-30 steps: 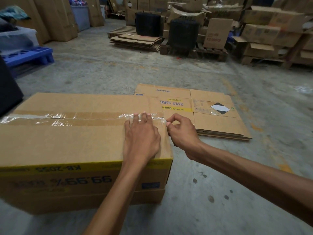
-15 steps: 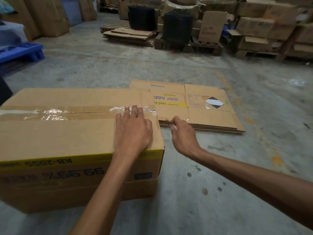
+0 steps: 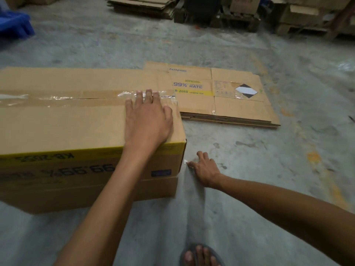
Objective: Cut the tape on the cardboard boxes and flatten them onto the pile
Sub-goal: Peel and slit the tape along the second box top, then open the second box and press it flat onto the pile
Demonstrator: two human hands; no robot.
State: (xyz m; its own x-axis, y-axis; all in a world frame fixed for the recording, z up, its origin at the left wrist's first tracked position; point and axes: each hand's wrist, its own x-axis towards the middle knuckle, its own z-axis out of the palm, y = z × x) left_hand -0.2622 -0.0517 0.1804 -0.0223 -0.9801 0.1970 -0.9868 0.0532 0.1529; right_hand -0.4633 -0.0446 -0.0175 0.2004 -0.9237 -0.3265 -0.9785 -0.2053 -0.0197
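- We see the cardboard box (image 3: 76, 120) standing on the concrete floor (image 3: 249, 169) at the left, its top seam still covered by clear tape (image 3: 57, 97) that runs the length of the lid.
- Our left hand (image 3: 148, 120) lies flat on the lid near the box's right end – fingers spread, fingertips touching the tape, nothing grasped.
- Our right hand (image 3: 204, 167) is low beside the box's near right corner, its grip pinched on a small pale object (image 3: 186, 162) – too blurred for us to tell what it is.
- The pile of flattened boxes (image 3: 230, 96) lies on the floor just beyond the box's right end, its top sheet printed "99% RATE".
- A sandalled foot (image 3: 199, 255) shows at the bottom edge.
- Further stacks of cardboard (image 3: 142, 4) sit at the far side of the floor.
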